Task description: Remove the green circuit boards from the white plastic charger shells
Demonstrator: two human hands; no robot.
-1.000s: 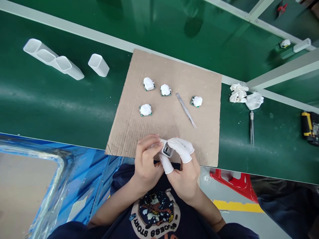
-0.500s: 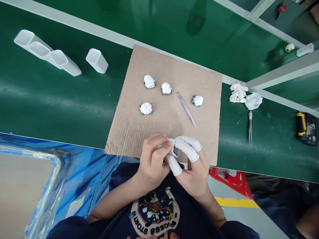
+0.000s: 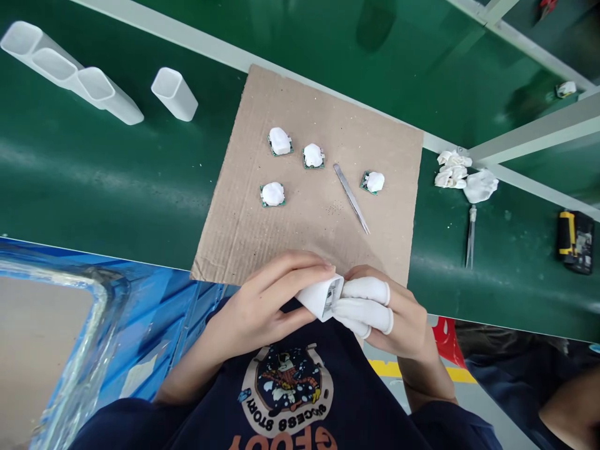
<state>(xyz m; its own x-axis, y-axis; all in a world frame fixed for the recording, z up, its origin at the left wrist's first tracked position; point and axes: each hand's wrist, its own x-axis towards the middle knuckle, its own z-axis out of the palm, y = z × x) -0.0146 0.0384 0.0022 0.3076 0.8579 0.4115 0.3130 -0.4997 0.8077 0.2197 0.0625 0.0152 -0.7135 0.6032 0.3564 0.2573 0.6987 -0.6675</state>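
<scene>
My left hand [image 3: 272, 300] is wrapped round a white square plastic tube [image 3: 315, 296], its open end turned to the right. Inside the mouth shows a greyish part, too small to make out. White finger cots cover several fingers of my right hand [image 3: 387, 312]. Those fingertips are pressed together at the tube's open end; what they pinch, if anything, is hidden. Beyond the hands, metal tweezers [image 3: 351, 199] lie on a cardboard sheet [image 3: 300, 231]. Small green circuit boards topped with white lumps lie around them: one board [image 3: 374, 182] to the right, another [image 3: 272, 194] to the left.
Several white square tubes [image 3: 100, 87] lie together on the green table [image 3: 94, 181], with a single tube [image 3: 174, 94] beside them. At the right are crumpled white finger cots [image 3: 452, 170], second tweezers [image 3: 470, 237] and a yellow-black tool [image 3: 575, 240]. A person's arm [image 3: 572, 406] shows lower right.
The tube's mouth has turned more towards the camera. My right hand has shifted right, its covered fingers now bunched at the opening rather than round the tube. The view has tilted slightly.
</scene>
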